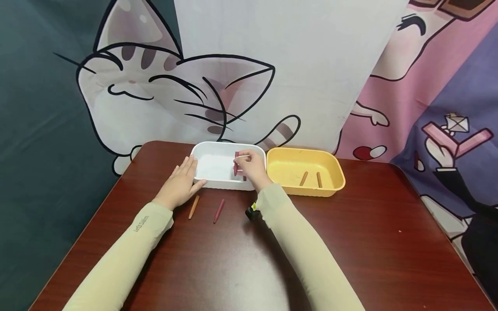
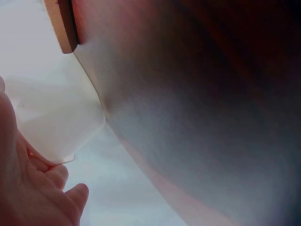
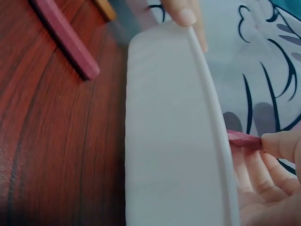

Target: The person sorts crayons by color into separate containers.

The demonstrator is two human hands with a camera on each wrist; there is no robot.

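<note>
Beside a yellow tray (image 1: 288, 163) at the far table edge (image 1: 169, 147), the right hand (image 1: 253, 166) pinches a red stick (image 1: 235, 166) over a white tray (image 1: 214, 160) the outstretched left hand (image 1: 179, 179) touches. Its wall (image 3: 174, 132) hides its inside from the right wrist.

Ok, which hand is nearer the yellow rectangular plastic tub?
Right. The right hand is just left of the yellow tub; the left hand is farther left, touching the left end of the white rectangular plastic tub.

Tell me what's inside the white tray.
Inside the white tray, a dark red piece shows near the front; the right grip pinches a red stick at the tray. What the grip covers is hidden.
</note>
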